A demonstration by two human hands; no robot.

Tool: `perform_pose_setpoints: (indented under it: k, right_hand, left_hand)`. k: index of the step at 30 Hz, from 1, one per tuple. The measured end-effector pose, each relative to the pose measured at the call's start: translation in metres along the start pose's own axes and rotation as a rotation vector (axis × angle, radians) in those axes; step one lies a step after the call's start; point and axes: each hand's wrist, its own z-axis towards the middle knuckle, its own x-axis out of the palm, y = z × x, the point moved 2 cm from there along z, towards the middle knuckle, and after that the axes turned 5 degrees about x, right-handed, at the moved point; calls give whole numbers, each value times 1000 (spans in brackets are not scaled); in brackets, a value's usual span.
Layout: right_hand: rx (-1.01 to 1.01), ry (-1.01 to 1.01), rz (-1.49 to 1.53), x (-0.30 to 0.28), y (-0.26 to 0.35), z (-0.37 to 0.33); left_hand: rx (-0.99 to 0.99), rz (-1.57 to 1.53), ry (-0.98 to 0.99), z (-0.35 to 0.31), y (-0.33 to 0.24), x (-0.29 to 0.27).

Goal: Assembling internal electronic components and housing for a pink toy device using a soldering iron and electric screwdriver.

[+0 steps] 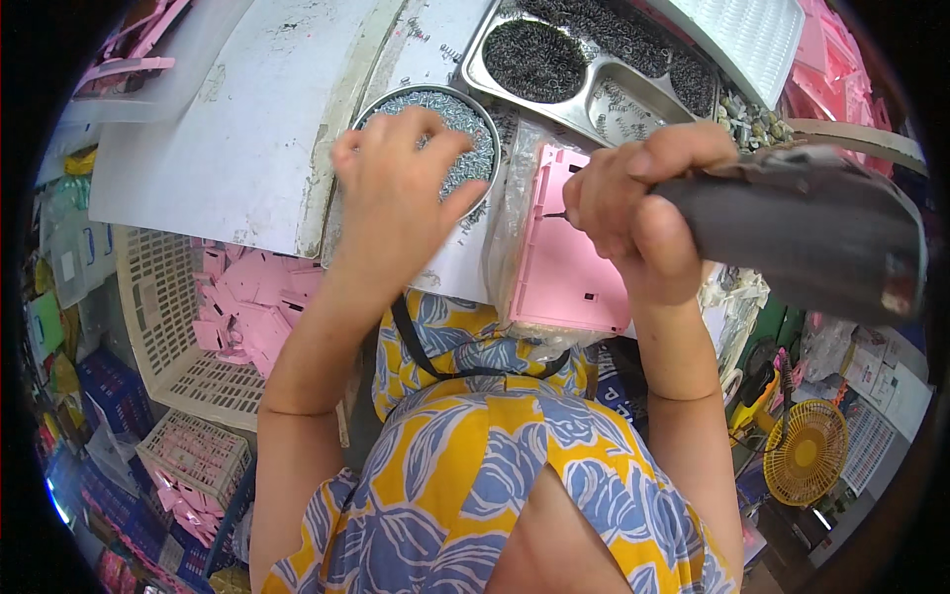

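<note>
My left hand is over a round metal bowl of small silvery screws. Its fingers are bent and apart, and nothing shows between them. My right hand is wrapped round a dark electric screwdriver, held sideways with its body pointing right. The thin bit reaches over the left part of a pink plastic panel; whether it touches a screw there is too small to tell. The panel lies in front of me on a block wrapped in clear plastic.
Behind the panel stands a metal tray with compartments of small dark springs. At the left, a beige plastic basket holds pink parts. A smaller basket sits below it. A yellow fan is at lower right.
</note>
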Motion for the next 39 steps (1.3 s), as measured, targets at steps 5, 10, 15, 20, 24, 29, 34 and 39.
perform_pose_setpoints:
  k: [5,10,15,20,24,29,34,39]
  right_hand:
    - [31,52,-127,3,-10,-2]
    - [-11,155,-373,6,-11,3]
    - [-3,173,-356,8,-13,3]
    - [61,62,-143,12,-9,3]
    - [26,102,-181,11,-18,2]
    - [-11,158,-313,10,-22,-2]
    - [16,128,-127,1,-19,-3]
    - [-8,84,284,16,22,-4]
  left_hand:
    - [-10,32,39,-6,19,5]
    - [-20,109,-71,-3,25,10]
    - [-21,93,-94,0,35,16]
    - [-18,71,-80,2,34,10]
    - [46,24,-183,-1,28,8]
    - [81,-369,-77,-14,2,7]
    - [150,-284,-118,-25,-22,16]
    - [154,-327,-174,-24,-32,18]
